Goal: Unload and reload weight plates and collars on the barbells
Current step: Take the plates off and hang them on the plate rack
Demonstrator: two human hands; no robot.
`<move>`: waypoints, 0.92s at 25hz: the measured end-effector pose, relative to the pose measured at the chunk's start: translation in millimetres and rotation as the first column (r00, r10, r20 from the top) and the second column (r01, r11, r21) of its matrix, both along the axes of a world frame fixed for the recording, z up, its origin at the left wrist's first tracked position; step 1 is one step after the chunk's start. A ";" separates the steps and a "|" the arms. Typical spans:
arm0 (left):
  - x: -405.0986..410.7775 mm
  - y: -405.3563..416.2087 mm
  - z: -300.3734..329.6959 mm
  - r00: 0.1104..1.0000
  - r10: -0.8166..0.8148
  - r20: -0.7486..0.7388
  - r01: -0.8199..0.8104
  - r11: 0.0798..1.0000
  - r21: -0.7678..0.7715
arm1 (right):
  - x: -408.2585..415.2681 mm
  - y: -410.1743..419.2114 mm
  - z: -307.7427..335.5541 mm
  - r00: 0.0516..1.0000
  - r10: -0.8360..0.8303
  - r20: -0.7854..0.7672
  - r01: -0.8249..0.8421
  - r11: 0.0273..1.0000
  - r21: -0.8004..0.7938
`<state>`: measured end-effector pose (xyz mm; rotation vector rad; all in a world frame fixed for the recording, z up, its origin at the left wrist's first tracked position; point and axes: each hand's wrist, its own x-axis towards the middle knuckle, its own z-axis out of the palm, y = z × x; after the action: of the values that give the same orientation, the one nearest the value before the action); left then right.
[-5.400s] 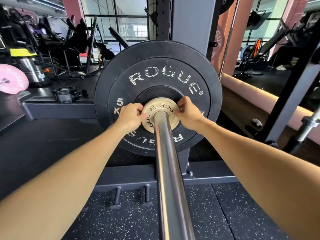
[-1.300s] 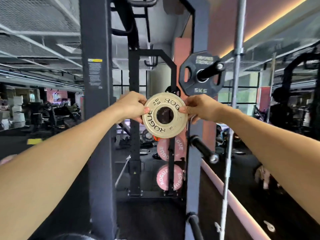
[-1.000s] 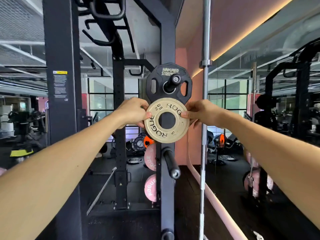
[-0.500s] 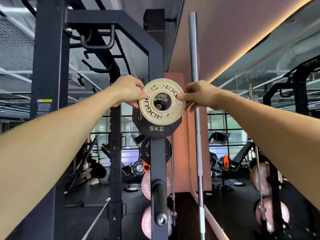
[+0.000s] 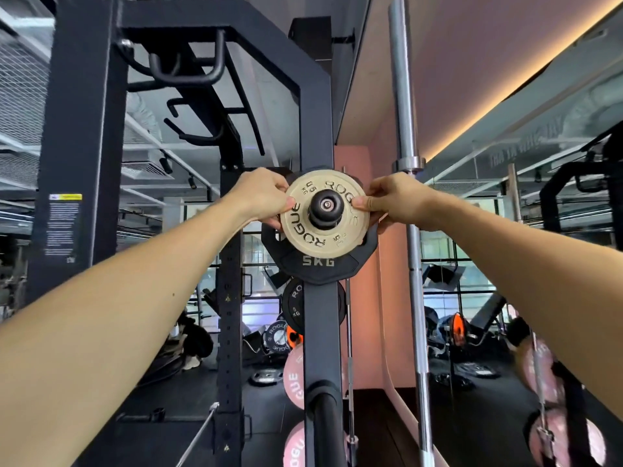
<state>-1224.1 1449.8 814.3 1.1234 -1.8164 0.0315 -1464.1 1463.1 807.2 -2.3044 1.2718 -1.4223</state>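
Note:
A small tan Rogue change plate [image 5: 305,230] sits threaded over the black storage peg [image 5: 324,206] on the rack upright, with the peg's end showing through its hole. My left hand [image 5: 261,196] pinches the plate's left rim and my right hand [image 5: 391,201] pinches its right rim. Directly behind the tan plate hangs a black 5 KG plate [image 5: 317,264] on the same peg.
The black rack upright [image 5: 318,332] carries a lower empty peg [image 5: 325,419], a black Rogue 5 kg plate [image 5: 293,306] and pink Rogue plates [image 5: 293,382]. A steel barbell [image 5: 406,203] stands vertically to the right, beside a mirrored wall [image 5: 526,264]. The rack frame post [image 5: 81,129] stands at left.
Both hands carried the tan plate from the barbell sleeve up to the rack. In the last half second the plate slid onto the upper peg, whose end now pokes through the hole.

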 end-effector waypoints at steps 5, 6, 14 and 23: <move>-4.7 -55.3 0.6 0.999 0.031 -0.036 -0.031 0.999 0.007 | -0.8 -57.0 2.3 0.997 -0.045 0.067 0.041 0.998 0.048; -6.9 -66.5 0.3 0.998 0.064 -0.013 -0.064 0.998 -0.021 | 0.5 -69.2 2.7 0.995 -0.083 0.055 0.079 0.994 0.072; -18.5 -120.2 9.0 0.981 0.186 0.045 -0.175 0.968 -0.179 | -6.6 -116.1 0.1 0.973 -0.206 0.103 0.197 0.976 0.088; 2.3 -80.2 -74.2 0.959 0.074 0.275 -0.101 0.991 0.086 | 5.0 -63.7 -73.8 0.901 -0.419 -0.116 0.415 0.908 -0.056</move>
<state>-1221.8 1369.7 740.1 1.3223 -2.0265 0.1557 -1459.1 1399.3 733.4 -2.2607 1.8880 -1.4312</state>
